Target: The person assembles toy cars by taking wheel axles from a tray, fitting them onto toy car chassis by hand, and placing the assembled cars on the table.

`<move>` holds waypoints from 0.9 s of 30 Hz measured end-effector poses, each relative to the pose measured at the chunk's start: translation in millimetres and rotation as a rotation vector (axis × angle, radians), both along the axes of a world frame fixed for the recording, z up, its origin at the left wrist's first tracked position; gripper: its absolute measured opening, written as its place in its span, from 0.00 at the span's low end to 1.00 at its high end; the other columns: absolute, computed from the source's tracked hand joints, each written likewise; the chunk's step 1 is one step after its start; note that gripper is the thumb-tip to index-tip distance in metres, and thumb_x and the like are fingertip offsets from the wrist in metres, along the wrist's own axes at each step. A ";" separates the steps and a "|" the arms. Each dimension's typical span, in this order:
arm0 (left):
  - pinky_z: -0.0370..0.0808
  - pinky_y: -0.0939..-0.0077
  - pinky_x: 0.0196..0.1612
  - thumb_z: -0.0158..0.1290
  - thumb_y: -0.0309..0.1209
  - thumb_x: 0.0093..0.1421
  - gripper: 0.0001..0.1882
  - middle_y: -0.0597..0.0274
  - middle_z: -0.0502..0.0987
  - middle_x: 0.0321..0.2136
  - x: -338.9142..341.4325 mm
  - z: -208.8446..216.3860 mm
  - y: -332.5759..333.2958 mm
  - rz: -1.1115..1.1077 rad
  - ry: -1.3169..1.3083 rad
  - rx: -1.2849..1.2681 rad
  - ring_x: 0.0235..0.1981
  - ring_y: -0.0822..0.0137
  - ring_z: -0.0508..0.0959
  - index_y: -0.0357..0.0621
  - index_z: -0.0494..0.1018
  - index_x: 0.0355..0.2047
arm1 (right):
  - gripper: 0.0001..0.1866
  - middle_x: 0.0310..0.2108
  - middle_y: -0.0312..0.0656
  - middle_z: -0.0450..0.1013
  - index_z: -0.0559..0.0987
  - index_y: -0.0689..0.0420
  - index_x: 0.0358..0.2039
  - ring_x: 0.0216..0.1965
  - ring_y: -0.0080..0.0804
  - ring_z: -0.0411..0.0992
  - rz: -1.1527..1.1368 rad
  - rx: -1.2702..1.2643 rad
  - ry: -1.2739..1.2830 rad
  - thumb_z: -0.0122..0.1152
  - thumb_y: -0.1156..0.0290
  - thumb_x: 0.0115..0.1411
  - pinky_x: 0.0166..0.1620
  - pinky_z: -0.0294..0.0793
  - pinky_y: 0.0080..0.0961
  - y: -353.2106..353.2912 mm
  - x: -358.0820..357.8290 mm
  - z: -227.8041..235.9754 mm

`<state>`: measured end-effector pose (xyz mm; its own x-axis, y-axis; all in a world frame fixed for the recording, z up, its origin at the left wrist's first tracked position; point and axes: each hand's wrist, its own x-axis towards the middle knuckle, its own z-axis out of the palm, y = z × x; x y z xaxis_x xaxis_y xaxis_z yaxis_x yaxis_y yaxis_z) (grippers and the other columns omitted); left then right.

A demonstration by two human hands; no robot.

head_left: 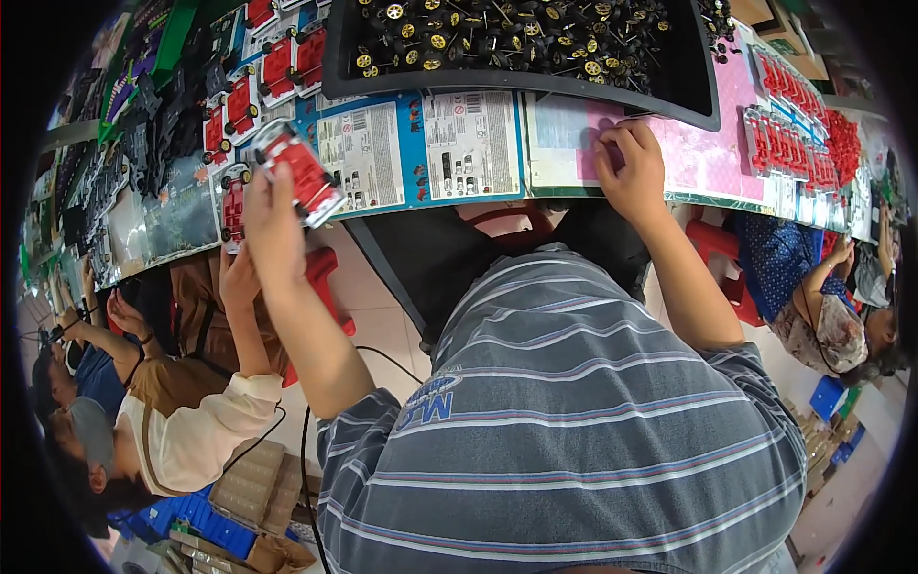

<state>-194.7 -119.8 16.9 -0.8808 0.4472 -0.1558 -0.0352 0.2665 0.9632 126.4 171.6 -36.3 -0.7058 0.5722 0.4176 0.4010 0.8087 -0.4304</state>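
Hovering over the table (pixel 555 170), the left hand (pixel 275 225) grips a boxy red-and-white plastic chassis (pixel 308 180); centrally show pale floor tiles (pixel 384 330), glossy sheets (pixel 368 143), 1 black bin (pixel 535 82) of wheels (pixel 438 42); the right hand (pixel 635 180) curls, hold unclear.

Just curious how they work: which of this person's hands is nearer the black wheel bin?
Right. The right hand is close to the near wall of the black bin; the left hand is farther off, beyond its left end, holding a red-and-white toy car.
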 end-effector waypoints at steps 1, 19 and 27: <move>0.72 0.80 0.41 0.50 0.38 0.71 0.15 0.66 0.80 0.35 1.3 -9.8 5.1 -0.024 0.086 -0.084 0.33 0.78 0.75 0.37 0.76 0.45 | 0.07 0.34 0.46 0.74 0.79 0.59 0.30 0.38 0.48 0.73 -0.001 -0.016 -0.004 0.68 0.75 0.50 0.43 0.73 0.40 -0.1 -0.5 -0.8; 0.75 0.54 0.45 0.52 0.40 0.66 0.20 0.40 0.81 0.35 32.9 -4.9 44.0 0.002 0.657 -0.558 0.39 0.40 0.80 0.31 0.76 0.43 | 0.06 0.34 0.47 0.73 0.78 0.61 0.31 0.37 0.48 0.73 0.027 0.002 0.015 0.66 0.76 0.53 0.41 0.73 0.37 0.4 1.3 2.2; 0.71 0.52 0.56 0.62 0.42 0.58 0.38 0.32 0.71 0.50 67.1 -13.5 38.0 -0.044 0.742 -0.555 0.52 0.36 0.73 0.25 0.62 0.59 | 0.07 0.34 0.45 0.73 0.78 0.59 0.30 0.37 0.48 0.73 0.019 -0.003 0.024 0.67 0.76 0.51 0.42 0.73 0.40 0.0 0.7 -0.4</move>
<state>-127.6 -81.7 3.4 -0.8245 0.5127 0.2396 0.5607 0.6826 0.4687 127.1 171.6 -36.7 -0.7062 0.5602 0.4329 0.3753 0.8147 -0.4420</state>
